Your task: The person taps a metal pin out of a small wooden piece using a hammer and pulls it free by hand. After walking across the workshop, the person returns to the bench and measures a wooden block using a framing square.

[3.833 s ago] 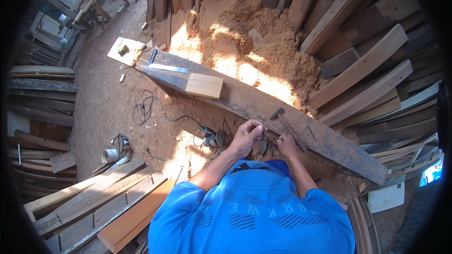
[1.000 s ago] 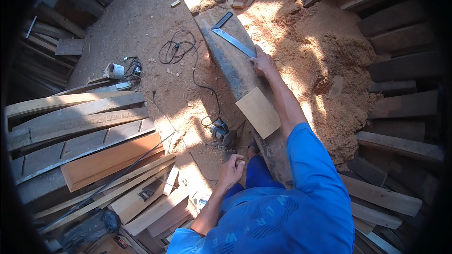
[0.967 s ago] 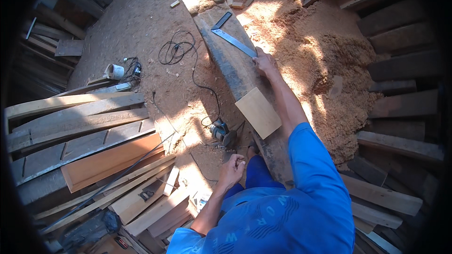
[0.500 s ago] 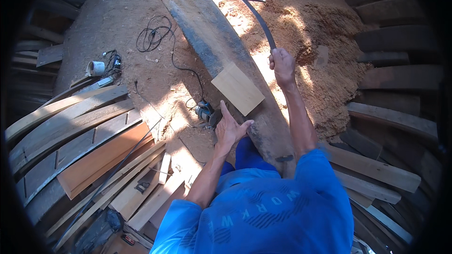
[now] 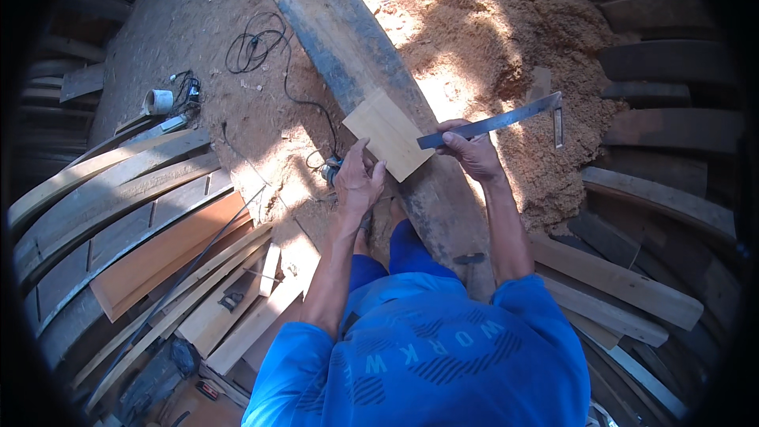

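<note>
A short pale wooden board lies on a long, weathered plank in front of me. My left hand is at the board's near left edge, fingers and thumb apart, the fingertips at or touching that edge. My right hand grips a metal try square by its long blade, thumb on top. The blade's free end reaches the board's right edge; I cannot tell whether it touches. The short arm of the square points toward me at the far right end. A power tool is partly hidden behind my left hand.
A black cord runs along the ground left of the plank. Sawdust is heaped on the right. Stacked timber crowds the left, and more boards lie at the right. A white roll-shaped object sits on the far left.
The try square has swung from pointing away from me to lying crosswise, its end near the board. My right hand moved down, and my left hand moved up and left to the board's edge.
</note>
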